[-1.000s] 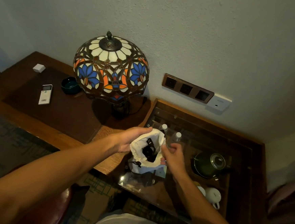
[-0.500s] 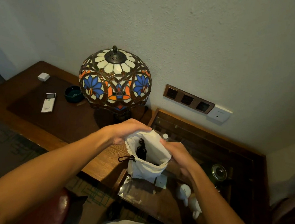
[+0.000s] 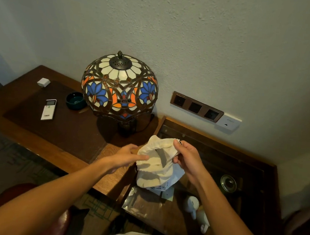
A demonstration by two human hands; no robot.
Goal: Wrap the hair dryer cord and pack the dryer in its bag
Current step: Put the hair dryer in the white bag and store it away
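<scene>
A white cloth drawstring bag (image 3: 155, 171) hangs in front of me over the edge between the wooden desk and a glass-topped cabinet. Its mouth is bunched nearly closed, with only a dark slit showing. The hair dryer is hidden inside; I cannot see it or its cord. My right hand (image 3: 186, 158) pinches the gathered top of the bag at its right side. My left hand (image 3: 127, 157) rests against the bag's left side, fingers curled onto the cloth.
A stained-glass lamp (image 3: 119, 88) stands just behind the bag. On the desk (image 3: 46, 140) lie a white remote (image 3: 48, 109), a dark ashtray (image 3: 75, 101) and a small white box (image 3: 43, 82). The glass cabinet (image 3: 253, 173) holds a kettle (image 3: 228, 183) and white cups (image 3: 192, 203). Wall sockets (image 3: 196, 106) sit behind.
The bag's mouth has gone from open, with the black dryer showing, to gathered shut. My right hand rose to the bunched top; the left slid down the bag's side.
</scene>
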